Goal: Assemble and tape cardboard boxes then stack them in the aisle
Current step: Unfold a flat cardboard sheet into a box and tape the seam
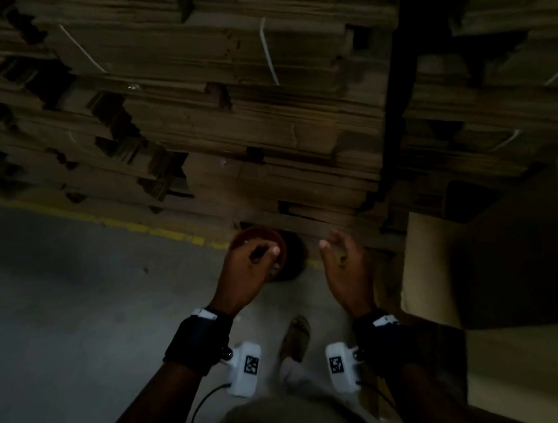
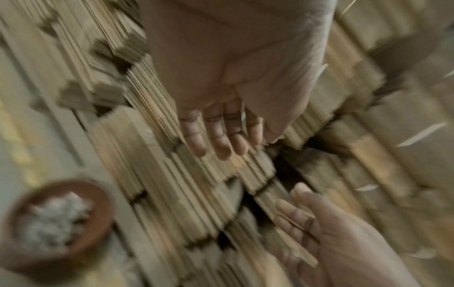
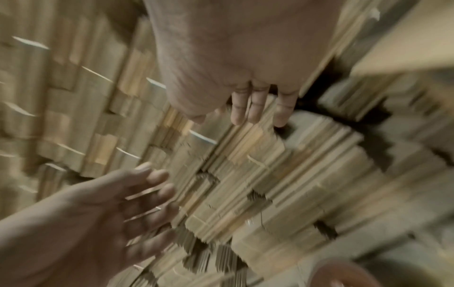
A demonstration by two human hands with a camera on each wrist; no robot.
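Both hands, left (image 1: 247,271) and right (image 1: 345,266), open and empty, reach forward toward the flat-carton stack (image 1: 228,114), whose layers run crosswise just ahead.

Stacked flat cardboard sheets (image 1: 228,114) from 9 through 12 to 3 o'clock, behind both hands. Tape roll (image 1: 264,246) on the floor (image 1: 59,298) at the stack's foot, under the left hand (image 1: 246,275). Opened box (image 1: 497,259) at 3 o'clock, just beside the right hand (image 1: 347,273).

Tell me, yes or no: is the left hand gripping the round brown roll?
No, the left hand has its fingers stretched straight toward the stacked flat cardboard, and the round brown roll lies apart.
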